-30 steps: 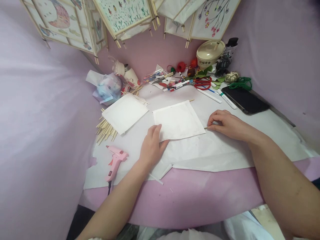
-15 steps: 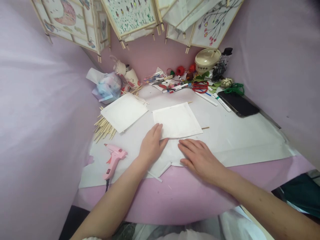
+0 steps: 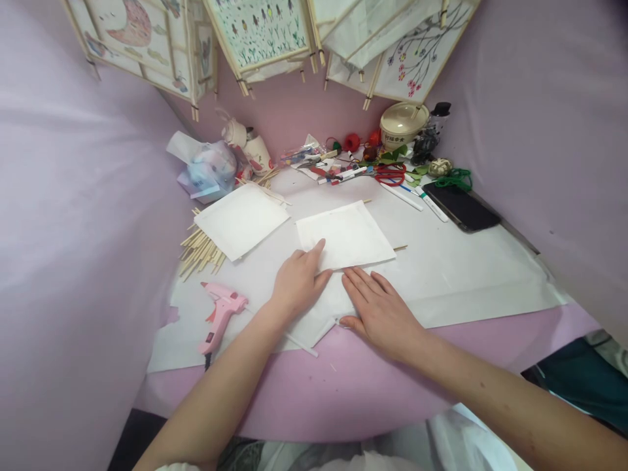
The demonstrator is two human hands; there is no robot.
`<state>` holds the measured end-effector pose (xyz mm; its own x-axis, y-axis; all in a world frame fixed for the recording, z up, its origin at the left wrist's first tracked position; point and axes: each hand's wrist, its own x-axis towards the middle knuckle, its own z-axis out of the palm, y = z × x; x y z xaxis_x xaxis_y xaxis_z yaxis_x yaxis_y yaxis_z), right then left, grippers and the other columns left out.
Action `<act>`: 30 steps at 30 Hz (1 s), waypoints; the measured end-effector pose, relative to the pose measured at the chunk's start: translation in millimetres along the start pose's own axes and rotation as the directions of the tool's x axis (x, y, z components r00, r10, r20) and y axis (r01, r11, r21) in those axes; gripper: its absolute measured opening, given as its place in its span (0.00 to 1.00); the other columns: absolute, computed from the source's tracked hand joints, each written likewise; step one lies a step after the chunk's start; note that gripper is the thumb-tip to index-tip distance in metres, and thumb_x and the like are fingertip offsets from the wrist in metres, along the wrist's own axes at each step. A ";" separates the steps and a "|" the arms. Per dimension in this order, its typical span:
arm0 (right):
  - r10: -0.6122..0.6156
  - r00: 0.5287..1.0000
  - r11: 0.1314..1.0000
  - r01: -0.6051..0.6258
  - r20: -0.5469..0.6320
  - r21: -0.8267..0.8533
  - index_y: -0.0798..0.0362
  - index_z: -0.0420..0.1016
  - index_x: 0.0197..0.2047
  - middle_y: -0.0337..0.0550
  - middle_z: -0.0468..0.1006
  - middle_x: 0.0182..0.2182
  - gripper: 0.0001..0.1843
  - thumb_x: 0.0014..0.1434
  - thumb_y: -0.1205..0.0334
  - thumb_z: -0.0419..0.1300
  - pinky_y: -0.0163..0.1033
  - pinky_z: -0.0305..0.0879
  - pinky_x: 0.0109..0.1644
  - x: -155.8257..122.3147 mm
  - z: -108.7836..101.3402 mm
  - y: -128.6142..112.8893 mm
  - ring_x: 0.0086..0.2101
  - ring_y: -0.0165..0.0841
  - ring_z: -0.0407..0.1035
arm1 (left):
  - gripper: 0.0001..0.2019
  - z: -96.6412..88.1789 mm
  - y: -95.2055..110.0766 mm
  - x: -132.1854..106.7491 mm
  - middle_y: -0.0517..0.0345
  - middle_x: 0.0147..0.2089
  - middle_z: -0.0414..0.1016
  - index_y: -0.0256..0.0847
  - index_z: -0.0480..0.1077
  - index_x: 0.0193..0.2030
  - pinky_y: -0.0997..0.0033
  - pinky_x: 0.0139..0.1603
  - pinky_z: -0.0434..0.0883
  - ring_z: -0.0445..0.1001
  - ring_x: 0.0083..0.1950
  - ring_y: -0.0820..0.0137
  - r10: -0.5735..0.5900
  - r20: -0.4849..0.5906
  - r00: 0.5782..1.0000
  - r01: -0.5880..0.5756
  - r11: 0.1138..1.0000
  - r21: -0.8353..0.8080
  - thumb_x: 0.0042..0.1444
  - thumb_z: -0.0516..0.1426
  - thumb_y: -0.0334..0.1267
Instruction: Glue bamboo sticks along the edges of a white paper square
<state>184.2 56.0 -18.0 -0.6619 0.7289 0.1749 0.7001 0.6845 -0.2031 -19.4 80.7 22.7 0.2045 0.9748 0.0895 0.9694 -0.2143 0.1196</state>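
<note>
While under L hand [image 3: 299, 282], paper [image 3: 353, 234] askew

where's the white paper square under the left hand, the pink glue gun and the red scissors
white paper square [image 3: 349, 230]: head view, on the middle of the sheet
pink glue gun [image 3: 222, 312]: head view, on its body
red scissors [image 3: 390, 174]: head view, on the finger loops

Dark Chinese characters across the front of a beige lidded tub [image 3: 396, 138], probably too blurred to read reliably
</note>
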 end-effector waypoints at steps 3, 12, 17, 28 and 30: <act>-0.007 1.000 1.000 0.006 -0.012 -0.011 0.61 0.55 0.70 0.54 0.54 0.70 0.38 0.67 0.42 0.47 0.53 0.46 0.71 1.5 1.2 0.5 0.69 0.42 0.45 | 0.32 0.8 -0.6 0.3 0.44 0.48 0.76 0.34 0.51 0.71 0.59 0.49 0.69 0.70 0.51 0.55 0.004 0.001 1.000 -0.004 1.000 -0.001 0.64 0.53 0.47; -0.008 1.000 0.999 0.008 -0.013 -0.033 0.63 0.53 0.70 0.54 0.50 0.70 0.42 0.66 0.39 0.47 0.53 0.44 0.71 7.9 0.8 1.2 0.69 0.43 0.44 | 0.32 7.5 -1.7 1.6 0.43 0.51 0.76 0.32 0.54 0.68 0.58 0.51 0.69 0.70 0.53 0.54 0.017 -0.033 0.999 -0.018 1.000 -0.007 0.62 0.55 0.47; 0.005 1.000 0.999 -0.005 -0.020 -0.036 0.62 0.54 0.70 0.53 0.52 0.70 0.41 0.66 0.39 0.46 0.57 0.44 0.70 10.8 -0.7 0.2 0.69 0.45 0.44 | 0.29 7.5 -1.0 4.0 0.45 0.50 0.77 0.33 0.56 0.67 0.57 0.50 0.70 0.70 0.54 0.53 -0.012 -0.032 0.999 0.012 1.000 -0.022 0.64 0.54 0.47; 0.032 0.999 0.999 -0.033 -0.037 -0.025 0.56 0.58 0.68 0.55 0.60 0.67 0.36 0.65 0.41 0.51 0.58 0.48 0.64 18.4 -11.4 1.9 0.66 0.47 0.51 | 0.25 9.8 -1.9 5.2 0.44 0.52 0.77 0.33 0.59 0.64 0.55 0.49 0.71 0.70 0.53 0.53 -0.033 -0.046 0.998 0.031 0.999 -0.032 0.65 0.52 0.46; 0.034 0.998 0.999 -0.035 -0.046 -0.018 0.56 0.58 0.68 0.55 0.62 0.66 0.37 0.64 0.40 0.52 0.58 0.47 0.65 20.2 -11.1 3.1 0.65 0.48 0.52 | 0.24 11.1 -2.4 5.4 0.44 0.52 0.77 0.33 0.60 0.64 0.55 0.49 0.71 0.70 0.53 0.53 -0.033 -0.054 0.998 0.031 0.999 -0.033 0.65 0.52 0.44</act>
<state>175.9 73.0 -4.3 -0.6247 0.7516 0.2117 0.7276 0.6587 -0.1914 -19.2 87.2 12.0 0.1646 0.9766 0.1383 0.9703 -0.1856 0.1554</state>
